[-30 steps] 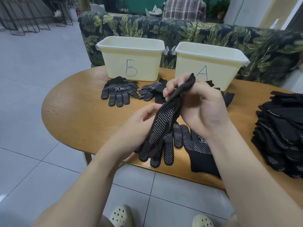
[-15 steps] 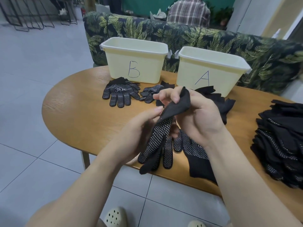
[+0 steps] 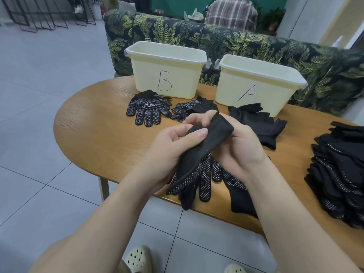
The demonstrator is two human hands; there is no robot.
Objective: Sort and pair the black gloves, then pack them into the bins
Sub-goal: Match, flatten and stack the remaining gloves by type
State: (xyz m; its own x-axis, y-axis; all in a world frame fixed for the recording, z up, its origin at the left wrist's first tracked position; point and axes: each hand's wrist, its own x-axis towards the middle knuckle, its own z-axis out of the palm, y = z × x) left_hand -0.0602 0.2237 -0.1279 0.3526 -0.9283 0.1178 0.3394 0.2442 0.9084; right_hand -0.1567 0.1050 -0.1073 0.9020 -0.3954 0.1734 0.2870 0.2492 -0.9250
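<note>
In the head view the left hand (image 3: 169, 146) and the right hand (image 3: 234, 142) both grip one black glove (image 3: 199, 154) by its cuff, above the near edge of the wooden table (image 3: 88, 123). Its dotted fingers hang down onto another glove (image 3: 236, 186) lying there. Bin B (image 3: 167, 69) and bin A (image 3: 258, 83) stand at the far side, with a glove stack (image 3: 340, 174) at the right.

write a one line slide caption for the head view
Both hands, left and right, grip a dotted black glove before bins B and A.

Both forearms reach fwd, left hand (image 3: 169, 146) w/ thumb pressed down, fingers curled; right hand (image 3: 239, 143) curled too, both pinching.
</note>
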